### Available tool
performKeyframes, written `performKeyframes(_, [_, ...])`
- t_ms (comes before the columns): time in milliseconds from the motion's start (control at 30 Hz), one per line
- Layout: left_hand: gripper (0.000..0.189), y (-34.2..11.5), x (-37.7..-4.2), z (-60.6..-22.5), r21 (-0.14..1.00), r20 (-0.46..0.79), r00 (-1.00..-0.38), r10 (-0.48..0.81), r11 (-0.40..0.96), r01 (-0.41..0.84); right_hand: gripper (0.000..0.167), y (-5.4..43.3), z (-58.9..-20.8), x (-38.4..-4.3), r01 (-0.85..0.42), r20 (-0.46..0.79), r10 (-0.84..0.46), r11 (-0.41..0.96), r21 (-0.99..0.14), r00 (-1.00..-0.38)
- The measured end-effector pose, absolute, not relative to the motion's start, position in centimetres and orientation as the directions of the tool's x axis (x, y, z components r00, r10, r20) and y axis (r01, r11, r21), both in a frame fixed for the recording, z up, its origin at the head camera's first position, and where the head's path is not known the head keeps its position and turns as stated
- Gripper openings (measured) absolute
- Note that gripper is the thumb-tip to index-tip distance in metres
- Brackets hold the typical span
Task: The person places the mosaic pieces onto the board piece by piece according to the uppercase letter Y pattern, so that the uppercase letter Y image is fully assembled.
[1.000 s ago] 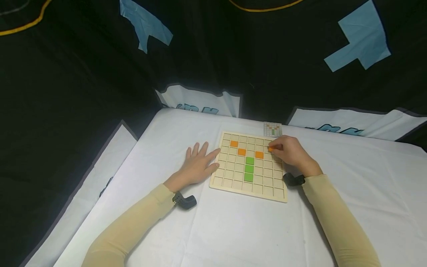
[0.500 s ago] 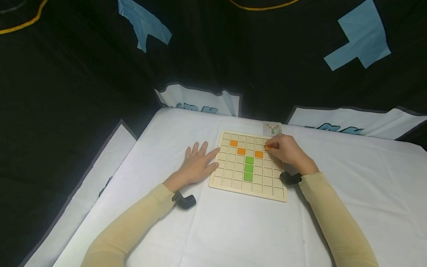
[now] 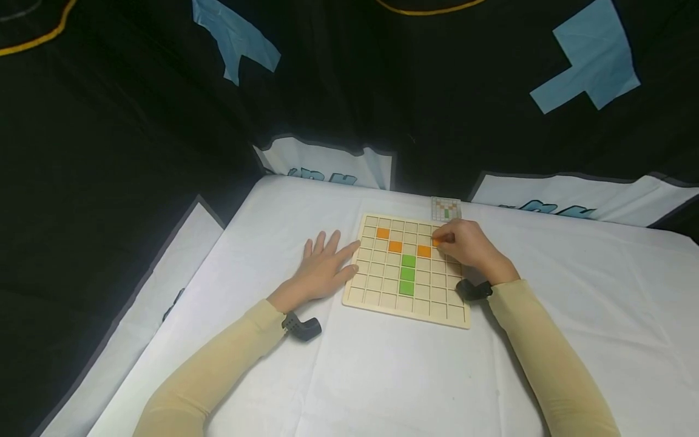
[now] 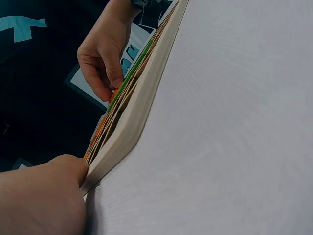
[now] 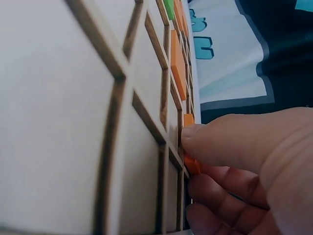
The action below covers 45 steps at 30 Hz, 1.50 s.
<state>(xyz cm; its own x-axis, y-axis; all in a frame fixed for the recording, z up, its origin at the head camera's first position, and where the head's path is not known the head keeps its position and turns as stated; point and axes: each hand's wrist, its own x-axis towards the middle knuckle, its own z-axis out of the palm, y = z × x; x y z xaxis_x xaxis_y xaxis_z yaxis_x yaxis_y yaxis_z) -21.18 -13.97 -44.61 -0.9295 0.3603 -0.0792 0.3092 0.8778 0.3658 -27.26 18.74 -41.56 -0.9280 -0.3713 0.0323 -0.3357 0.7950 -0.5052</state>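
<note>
A wooden grid board [image 3: 372, 299] lies on the white cloth, holding orange tiles [image 3: 395, 247] and a column of green tiles [image 3: 407, 274]. With fingers spread, the left hand [image 3: 319, 273] rests on the cloth; its thumb and index fingertip touch the board's left edge. At the board's upper right, the right hand [image 3: 466, 246] pinches an orange tile [image 5: 191, 164] between thumb and fingers. The thumb covers part of that tile in the right wrist view. Whether the tile sits fully down in its cell, I cannot tell.
A small card [image 3: 446, 209] with a printed grid pattern lies behind the board's upper right corner. White cloth [image 3: 382, 376] covers the table. A black curtain [image 3: 349, 91] with blue tape pieces [image 3: 592, 60] hangs behind it.
The right hand has moved slightly left with the orange tile, from near the board's right edge to over an upper-right cell. The left hand has stayed in place.
</note>
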Motion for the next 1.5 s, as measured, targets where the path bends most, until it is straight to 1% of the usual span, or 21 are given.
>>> performKeyframes(300, [0.062,-14.05,-21.29,-44.53,0.372,-0.073,-0.93,0.36,0.875,0.31,0.028,18.72,-41.47,-27.38,-0.356,0.05,-0.384,0.789,-0.5,-0.922])
performKeyframes(800, [0.062,-13.88,-21.04,-44.52,0.372,-0.072,-0.931,0.357,0.876,0.307,0.032,18.62,-41.66,-27.16,-0.319,0.019,-0.359,0.802,-0.505,-0.933])
performKeyframes(1100, [0.062,-13.86,-21.07,-44.39,0.366,-0.074,-0.93,0.359,0.878,0.31,0.035,18.83,-41.52,-27.03,-0.331,0.034,-0.365,0.798,-0.503,-0.93])
performKeyframes(1500, [0.062,-13.88,-21.18,-44.54,0.359,-0.092,-0.931,0.353,0.884,0.3,0.031,18.62,-41.48,-27.01,-0.35,0.049,-0.377,0.795,-0.496,-0.925])
